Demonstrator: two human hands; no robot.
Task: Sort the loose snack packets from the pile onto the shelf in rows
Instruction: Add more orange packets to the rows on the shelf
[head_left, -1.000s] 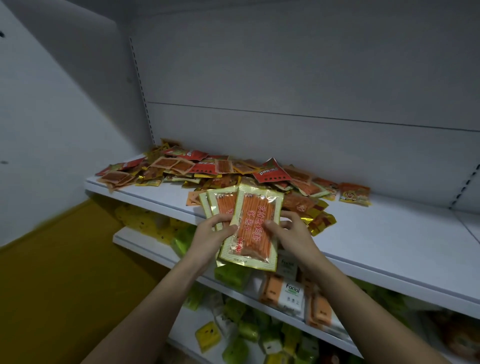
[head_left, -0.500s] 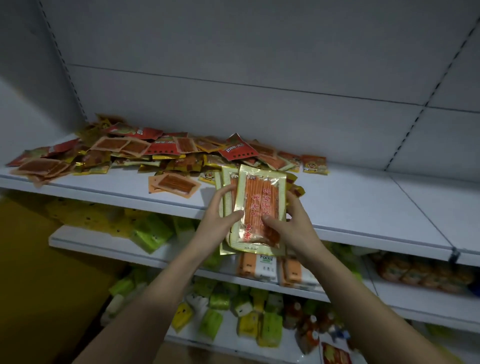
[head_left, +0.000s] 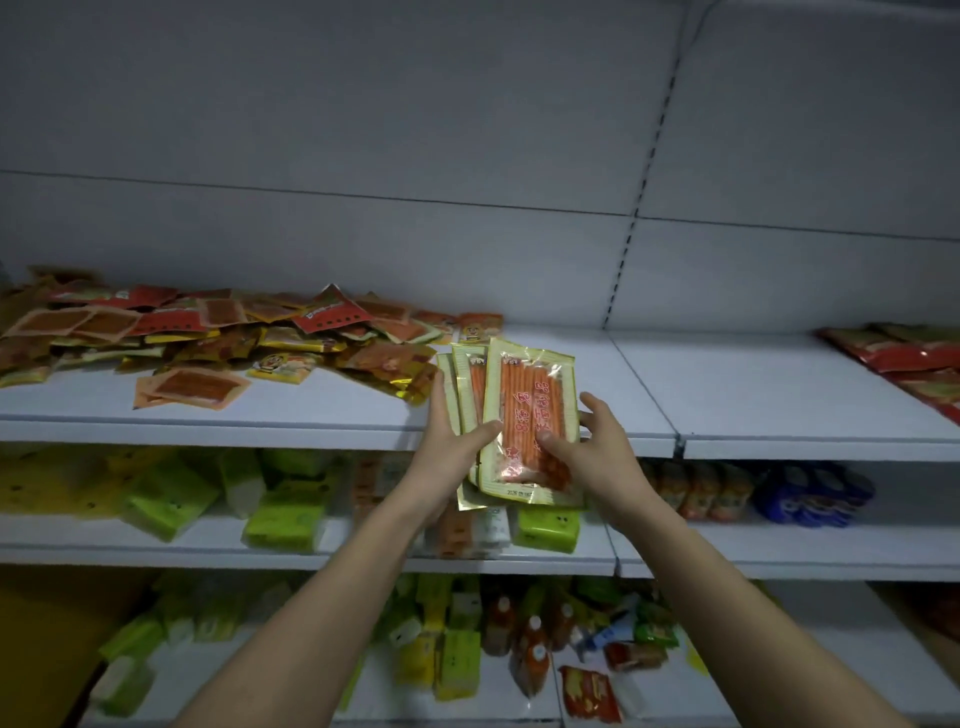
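Note:
A small stack of long gold-edged packets with orange sticks (head_left: 527, 410) stands fanned and upright in front of the white shelf (head_left: 727, 395). My left hand (head_left: 452, 457) grips the stack's left edge, thumb across the front. My right hand (head_left: 597, 452) holds the right edge, thumb on the front packet, fingers behind. The pile of loose red, orange and yellow snack packets (head_left: 218, 332) covers the shelf's left part, just left of the held stack.
Red packets (head_left: 904, 358) lie in a row at the shelf's far right. Bare white shelf lies between them and my hands. Lower shelves hold green packs (head_left: 291, 509), orange packets, blue items (head_left: 810, 499) and small bottles (head_left: 530, 639).
The view has swung to the right, so the pile now lies to the left. Both hands have carried the stack rightwards along the shelf front, keeping the same hold.

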